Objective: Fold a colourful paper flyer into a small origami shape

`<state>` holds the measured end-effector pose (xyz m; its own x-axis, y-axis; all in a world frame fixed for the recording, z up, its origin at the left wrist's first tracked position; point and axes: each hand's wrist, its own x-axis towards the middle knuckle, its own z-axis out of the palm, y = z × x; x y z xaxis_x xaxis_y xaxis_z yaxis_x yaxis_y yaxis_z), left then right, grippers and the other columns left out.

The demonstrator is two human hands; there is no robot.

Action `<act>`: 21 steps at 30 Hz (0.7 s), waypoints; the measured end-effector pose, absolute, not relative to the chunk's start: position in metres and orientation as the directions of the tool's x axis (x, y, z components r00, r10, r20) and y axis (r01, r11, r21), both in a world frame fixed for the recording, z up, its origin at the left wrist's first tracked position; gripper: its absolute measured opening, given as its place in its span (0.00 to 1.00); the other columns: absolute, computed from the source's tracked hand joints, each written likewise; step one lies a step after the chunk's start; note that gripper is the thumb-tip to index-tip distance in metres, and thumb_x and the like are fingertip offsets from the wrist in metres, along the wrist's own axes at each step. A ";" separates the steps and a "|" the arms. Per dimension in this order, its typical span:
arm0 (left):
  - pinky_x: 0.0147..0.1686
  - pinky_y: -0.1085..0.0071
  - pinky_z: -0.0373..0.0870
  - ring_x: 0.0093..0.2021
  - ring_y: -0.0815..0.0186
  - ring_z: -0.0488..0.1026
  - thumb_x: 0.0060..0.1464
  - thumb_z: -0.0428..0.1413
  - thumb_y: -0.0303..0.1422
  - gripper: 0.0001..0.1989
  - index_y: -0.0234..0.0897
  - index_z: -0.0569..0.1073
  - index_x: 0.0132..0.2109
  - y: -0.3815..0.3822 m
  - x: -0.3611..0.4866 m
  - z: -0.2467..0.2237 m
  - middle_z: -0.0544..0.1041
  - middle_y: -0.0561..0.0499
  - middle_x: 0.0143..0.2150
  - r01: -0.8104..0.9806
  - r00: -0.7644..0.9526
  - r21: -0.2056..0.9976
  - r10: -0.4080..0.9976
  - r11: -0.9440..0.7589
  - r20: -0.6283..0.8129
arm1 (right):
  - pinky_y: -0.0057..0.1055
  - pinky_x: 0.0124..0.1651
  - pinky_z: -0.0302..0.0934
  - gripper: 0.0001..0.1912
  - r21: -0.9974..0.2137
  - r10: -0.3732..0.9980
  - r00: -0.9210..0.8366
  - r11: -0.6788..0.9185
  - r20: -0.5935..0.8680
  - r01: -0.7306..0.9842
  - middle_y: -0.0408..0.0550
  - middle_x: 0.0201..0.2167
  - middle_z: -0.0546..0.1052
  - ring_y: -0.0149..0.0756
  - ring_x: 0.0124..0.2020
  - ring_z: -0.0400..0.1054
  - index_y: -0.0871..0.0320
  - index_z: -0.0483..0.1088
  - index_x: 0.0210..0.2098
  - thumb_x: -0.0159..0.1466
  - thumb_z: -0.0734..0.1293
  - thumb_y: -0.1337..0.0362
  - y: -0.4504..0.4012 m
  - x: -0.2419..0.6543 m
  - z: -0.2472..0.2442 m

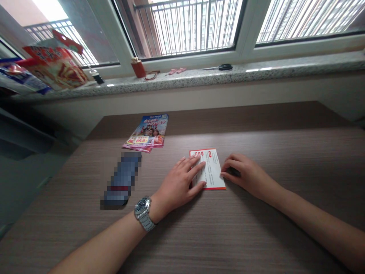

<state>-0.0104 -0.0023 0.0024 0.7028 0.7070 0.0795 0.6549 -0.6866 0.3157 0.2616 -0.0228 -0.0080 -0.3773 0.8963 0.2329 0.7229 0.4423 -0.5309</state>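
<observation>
A small white leaflet (212,171) with an orange-red border, red labels and lines of print lies flat on the brown wood-grain table (256,236). Over its left part rests my left hand (182,182), palm down and fingers spread, hiding some of the print. A metal-banded watch is on that wrist. At the leaflet's right edge, the thumb and index finger of my right hand (245,173) come together in a pinch on the paper's rim. The other fingers of that hand are curled.
Colourful flyers (151,131) lie stacked beyond my left hand. Nearer on the left is a pixelated dark blue oblong thing (121,180). The granite windowsill (194,78) holds snack bags (59,64), a red-brown container (138,67) and dark-handled scissors (225,67).
</observation>
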 end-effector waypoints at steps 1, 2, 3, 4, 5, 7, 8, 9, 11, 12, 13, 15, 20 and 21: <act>0.73 0.52 0.50 0.72 0.56 0.57 0.67 0.52 0.46 0.29 0.44 0.61 0.70 -0.002 -0.011 0.003 0.59 0.46 0.74 0.654 0.704 0.316 0.706 -0.687 0.078 | 0.39 0.43 0.65 0.03 -0.531 0.896 -0.381 0.442 0.227 0.723 0.49 0.37 0.75 0.41 0.40 0.70 0.55 0.74 0.35 0.65 0.71 0.68 -0.025 0.261 -0.007; 0.73 0.52 0.50 0.72 0.56 0.58 0.67 0.52 0.46 0.29 0.44 0.61 0.70 -0.002 -0.011 0.003 0.59 0.46 0.74 0.654 0.704 0.317 0.706 -0.687 0.076 | 0.39 0.43 0.65 0.02 -0.532 0.894 -0.388 0.446 0.224 0.720 0.49 0.37 0.75 0.42 0.40 0.70 0.55 0.74 0.35 0.65 0.71 0.68 -0.028 0.261 -0.007; 0.73 0.52 0.50 0.72 0.56 0.58 0.67 0.52 0.46 0.29 0.44 0.61 0.70 -0.002 -0.011 0.003 0.59 0.46 0.74 0.654 0.704 0.318 0.706 -0.686 0.075 | 0.39 0.43 0.65 0.02 -0.533 0.891 -0.394 0.451 0.225 0.716 0.49 0.37 0.76 0.42 0.40 0.70 0.55 0.74 0.35 0.65 0.71 0.67 -0.031 0.261 -0.006; 0.73 0.52 0.50 0.72 0.56 0.58 0.67 0.52 0.46 0.29 0.44 0.61 0.70 -0.002 -0.011 0.003 0.59 0.46 0.74 0.655 0.703 0.320 0.707 -0.685 0.075 | 0.39 0.43 0.66 0.02 -0.534 0.888 -0.402 0.457 0.225 0.711 0.49 0.37 0.76 0.42 0.40 0.70 0.54 0.74 0.35 0.65 0.71 0.67 -0.033 0.261 -0.006; 0.73 0.52 0.50 0.72 0.56 0.58 0.67 0.52 0.46 0.29 0.45 0.61 0.70 -0.002 -0.011 0.003 0.59 0.46 0.74 0.655 0.702 0.321 0.708 -0.684 0.075 | 0.39 0.43 0.66 0.02 -0.535 0.884 -0.408 0.465 0.230 0.705 0.49 0.36 0.76 0.42 0.40 0.70 0.54 0.74 0.35 0.65 0.70 0.67 -0.036 0.261 -0.005; 0.73 0.52 0.50 0.72 0.56 0.58 0.67 0.52 0.46 0.29 0.44 0.61 0.70 -0.002 -0.010 0.003 0.59 0.46 0.74 0.655 0.703 0.320 0.708 -0.684 0.074 | 0.39 0.43 0.66 0.03 -0.537 0.873 -0.424 0.483 0.239 0.691 0.49 0.37 0.76 0.42 0.40 0.70 0.54 0.74 0.35 0.66 0.70 0.67 -0.041 0.261 -0.005; 0.73 0.52 0.50 0.72 0.56 0.57 0.67 0.52 0.46 0.29 0.44 0.61 0.70 -0.002 -0.010 0.003 0.59 0.46 0.74 0.656 0.703 0.318 0.707 -0.685 0.072 | 0.39 0.43 0.66 0.03 -0.540 0.869 -0.432 0.490 0.241 0.684 0.49 0.37 0.76 0.42 0.40 0.70 0.54 0.74 0.35 0.66 0.70 0.67 -0.043 0.261 -0.005; 0.73 0.53 0.50 0.72 0.56 0.57 0.67 0.52 0.46 0.29 0.44 0.61 0.70 -0.002 -0.010 0.003 0.59 0.46 0.73 0.656 0.704 0.318 0.707 -0.685 0.071 | 0.39 0.43 0.66 0.03 -0.544 0.866 -0.438 0.494 0.240 0.679 0.49 0.37 0.76 0.42 0.40 0.70 0.54 0.74 0.35 0.66 0.70 0.67 -0.045 0.261 -0.005; 0.73 0.53 0.50 0.72 0.56 0.58 0.67 0.52 0.45 0.29 0.43 0.62 0.70 -0.002 -0.009 0.004 0.59 0.45 0.73 0.654 0.705 0.318 0.705 -0.686 0.071 | 0.39 0.43 0.66 0.03 -0.551 0.866 -0.443 0.492 0.232 0.674 0.50 0.37 0.76 0.42 0.40 0.70 0.54 0.74 0.35 0.66 0.70 0.67 -0.048 0.261 -0.004; 0.73 0.53 0.50 0.72 0.56 0.58 0.67 0.52 0.45 0.29 0.43 0.62 0.70 -0.002 -0.009 0.004 0.59 0.45 0.73 0.654 0.705 0.319 0.705 -0.687 0.072 | 0.39 0.42 0.66 0.03 -0.554 0.868 -0.443 0.488 0.226 0.674 0.50 0.36 0.76 0.42 0.40 0.70 0.54 0.74 0.35 0.66 0.70 0.67 -0.049 0.261 -0.004; 0.73 0.53 0.50 0.72 0.56 0.58 0.67 0.52 0.45 0.29 0.43 0.62 0.70 -0.002 -0.009 0.004 0.59 0.46 0.73 0.653 0.706 0.319 0.704 -0.687 0.074 | 0.38 0.42 0.66 0.03 -0.556 0.869 -0.441 0.485 0.222 0.675 0.50 0.36 0.76 0.42 0.40 0.70 0.54 0.73 0.35 0.66 0.70 0.67 -0.050 0.261 -0.003; 0.73 0.52 0.50 0.72 0.56 0.58 0.67 0.52 0.46 0.29 0.43 0.62 0.70 -0.003 -0.009 0.004 0.59 0.46 0.73 0.653 0.706 0.317 0.704 -0.688 0.076 | 0.39 0.43 0.66 0.03 -0.558 0.871 -0.441 0.482 0.217 0.676 0.50 0.36 0.76 0.43 0.41 0.70 0.54 0.73 0.35 0.66 0.69 0.66 -0.050 0.261 -0.002; 0.73 0.52 0.51 0.72 0.56 0.57 0.67 0.52 0.45 0.28 0.44 0.62 0.70 -0.002 -0.010 0.003 0.59 0.46 0.73 0.646 0.708 0.321 0.701 -0.693 0.088 | 0.39 0.43 0.66 0.04 -0.579 0.875 -0.446 0.467 0.190 0.669 0.50 0.37 0.76 0.42 0.40 0.70 0.54 0.73 0.35 0.67 0.68 0.66 -0.047 0.262 0.001; 0.73 0.51 0.51 0.72 0.56 0.58 0.67 0.53 0.45 0.28 0.45 0.62 0.70 -0.002 -0.011 0.003 0.59 0.46 0.73 0.644 0.708 0.324 0.700 -0.693 0.094 | 0.39 0.43 0.66 0.03 -0.584 0.878 -0.441 0.461 0.187 0.669 0.50 0.37 0.76 0.42 0.40 0.71 0.54 0.73 0.35 0.67 0.68 0.66 -0.046 0.263 0.000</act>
<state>-0.0107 -0.0024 0.0033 0.7075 0.7005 0.0936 0.6436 -0.6934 0.3241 0.2628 -0.0460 0.0003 -0.4412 0.8776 0.1875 0.6686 0.4608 -0.5836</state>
